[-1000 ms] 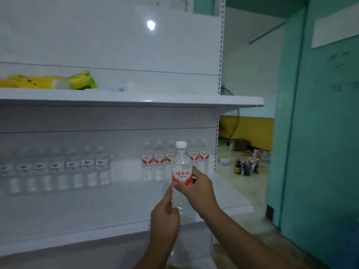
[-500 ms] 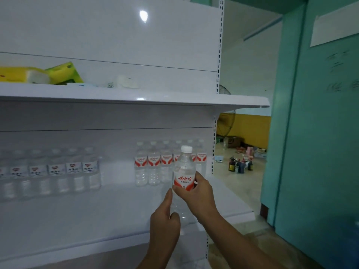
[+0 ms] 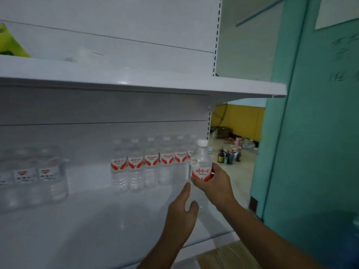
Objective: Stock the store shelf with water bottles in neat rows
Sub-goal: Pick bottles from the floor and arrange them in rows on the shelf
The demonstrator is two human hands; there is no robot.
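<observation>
A water bottle (image 3: 201,167) is pinched by the right hand (image 3: 217,183) and cupped by the left hand (image 3: 181,212); placing beside the row (image 3: 151,164) on the shelf (image 3: 81,226) is probably called for next.

Shop: shelf (image 3: 136,80), stocked bottles (image 3: 151,164)

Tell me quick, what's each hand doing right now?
Left hand: fingers wrapped around the lower body of the water bottle.
Right hand: gripping the same bottle at its red label.
</observation>
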